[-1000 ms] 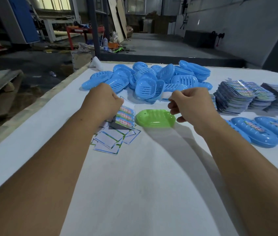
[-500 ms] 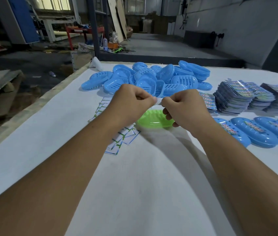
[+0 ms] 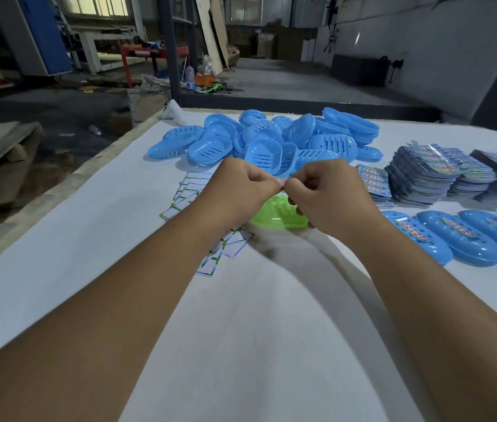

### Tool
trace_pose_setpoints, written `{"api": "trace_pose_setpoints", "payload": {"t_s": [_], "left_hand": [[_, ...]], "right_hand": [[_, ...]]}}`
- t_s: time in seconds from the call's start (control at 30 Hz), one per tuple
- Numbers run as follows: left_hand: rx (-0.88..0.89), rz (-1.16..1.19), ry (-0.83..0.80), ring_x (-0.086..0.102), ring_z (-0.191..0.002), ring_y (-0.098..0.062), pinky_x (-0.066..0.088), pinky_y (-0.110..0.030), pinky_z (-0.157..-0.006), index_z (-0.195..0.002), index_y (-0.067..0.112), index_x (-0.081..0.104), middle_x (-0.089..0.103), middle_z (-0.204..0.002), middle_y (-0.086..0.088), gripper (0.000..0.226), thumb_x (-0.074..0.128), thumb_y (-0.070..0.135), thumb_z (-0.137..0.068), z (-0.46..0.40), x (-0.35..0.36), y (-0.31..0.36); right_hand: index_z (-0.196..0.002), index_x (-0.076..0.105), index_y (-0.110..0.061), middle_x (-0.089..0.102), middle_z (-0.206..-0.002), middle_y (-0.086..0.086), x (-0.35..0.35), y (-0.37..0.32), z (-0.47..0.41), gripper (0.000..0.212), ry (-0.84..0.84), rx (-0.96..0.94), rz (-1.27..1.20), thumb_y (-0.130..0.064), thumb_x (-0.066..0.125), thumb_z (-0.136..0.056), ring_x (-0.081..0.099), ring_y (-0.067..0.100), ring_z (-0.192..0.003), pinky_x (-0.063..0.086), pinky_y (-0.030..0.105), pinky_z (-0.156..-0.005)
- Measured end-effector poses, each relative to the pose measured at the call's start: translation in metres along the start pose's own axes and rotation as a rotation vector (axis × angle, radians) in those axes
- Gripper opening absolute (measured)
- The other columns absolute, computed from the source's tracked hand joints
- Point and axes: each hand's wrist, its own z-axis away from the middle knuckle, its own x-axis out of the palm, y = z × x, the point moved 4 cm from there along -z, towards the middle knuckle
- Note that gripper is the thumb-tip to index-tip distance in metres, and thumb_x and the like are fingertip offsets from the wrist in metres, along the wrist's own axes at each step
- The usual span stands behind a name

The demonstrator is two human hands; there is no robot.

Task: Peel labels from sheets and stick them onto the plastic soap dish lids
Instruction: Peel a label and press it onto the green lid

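Note:
My left hand (image 3: 241, 190) and my right hand (image 3: 326, 193) meet fingertip to fingertip above a green soap dish lid (image 3: 274, 213) on the white table. Both pinch a small label (image 3: 281, 181) between them; only a sliver of it shows. The lid lies mostly hidden under my hands. Empty label backing sheets (image 3: 192, 190) lie scattered under my left wrist. Stacks of printed label sheets (image 3: 424, 175) stand at the right. Blue lids with labels on them (image 3: 442, 236) lie in a row at the right.
A heap of blue soap dish parts (image 3: 271, 141) covers the far middle of the table (image 3: 241, 330). The table's left edge (image 3: 43, 205) drops to a workshop floor with pallets. White cloth stretches toward me between my forearms.
My left hand left the backing sheets and moved right to meet my right hand above the green lid. Both hands rose slightly and now pinch together.

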Motion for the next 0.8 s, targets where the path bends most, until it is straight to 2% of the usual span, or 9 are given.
{"api": "trace_pose_setpoints", "payload": {"t_s": [0.1,0.2,0.3,0.37,0.47,0.67,0.8], "left_hand": [[-0.025,0.011,0.04,0.054,-0.049,0.011,0.035,-0.004,-0.044,-0.065,0.027,0.072,0.064,-0.053,0.02,0.025,0.075,0.04,-0.085,-0.003,-0.003,-0.002],[-0.02,0.037,0.072,0.057,-0.055,0.014,0.038,-0.005,-0.048,-0.067,0.027,0.073,0.067,-0.059,0.021,0.022,0.076,0.041,-0.084,-0.006,-0.007,-0.005],[-0.015,0.043,0.104,0.053,-0.046,0.008,0.037,-0.005,-0.045,-0.071,0.019,0.075,0.063,-0.053,0.016,0.023,0.077,0.038,-0.083,-0.007,-0.007,-0.008],[-0.018,0.046,0.125,0.047,-0.042,0.002,0.036,-0.007,-0.041,-0.074,0.012,0.075,0.058,-0.052,0.012,0.026,0.076,0.036,-0.083,-0.009,-0.007,-0.009],[-0.01,0.037,0.116,0.042,-0.043,-0.003,0.034,-0.009,-0.04,-0.076,0.008,0.074,0.054,-0.059,0.003,0.028,0.073,0.035,-0.084,-0.01,-0.006,-0.008],[-0.009,-0.014,0.093,0.036,-0.033,-0.001,0.03,-0.009,-0.035,-0.076,0.01,0.071,0.044,-0.041,0.014,0.028,0.071,0.036,-0.087,-0.009,-0.006,-0.009],[0.001,-0.061,0.083,0.048,-0.04,0.006,0.031,-0.006,-0.038,-0.072,0.019,0.072,0.053,-0.042,0.02,0.028,0.073,0.043,-0.085,-0.008,-0.004,-0.011]], "right_hand": [[-0.072,0.072,-0.022,0.07,-0.065,-0.007,0.003,-0.002,0.001,0.023,-0.033,-0.055,-0.007,-0.029,0.06,-0.09,0.065,0.021,-0.062,0.06,0.043,-0.061],[-0.077,0.074,-0.021,0.07,-0.07,-0.007,0.006,-0.004,0.002,0.023,-0.062,-0.088,-0.032,-0.027,0.058,-0.092,0.065,0.019,-0.065,0.056,0.038,-0.06],[-0.074,0.073,-0.02,0.069,-0.066,-0.003,0.002,0.0,-0.001,0.021,-0.009,-0.057,0.007,-0.026,0.059,-0.088,0.063,0.019,-0.059,0.055,0.034,-0.059],[-0.071,0.072,-0.013,0.068,-0.062,0.006,-0.002,0.007,-0.005,0.024,0.03,-0.004,0.046,-0.025,0.059,-0.087,0.056,0.019,-0.052,0.059,0.04,-0.061],[-0.074,0.071,0.0,0.066,-0.072,0.025,-0.007,0.013,-0.008,0.036,0.031,0.068,0.038,-0.032,0.064,-0.088,0.048,0.024,-0.053,0.059,0.051,-0.066],[-0.071,0.07,-0.003,0.069,-0.071,0.02,-0.01,0.017,-0.009,0.026,0.041,0.105,-0.038,-0.025,0.067,-0.084,0.054,0.021,-0.056,0.059,0.055,-0.065],[-0.077,0.069,0.003,0.068,-0.08,0.026,-0.01,0.021,-0.011,0.033,0.022,0.133,-0.033,-0.029,0.066,-0.079,0.051,0.021,-0.057,0.058,0.052,-0.06]]}}
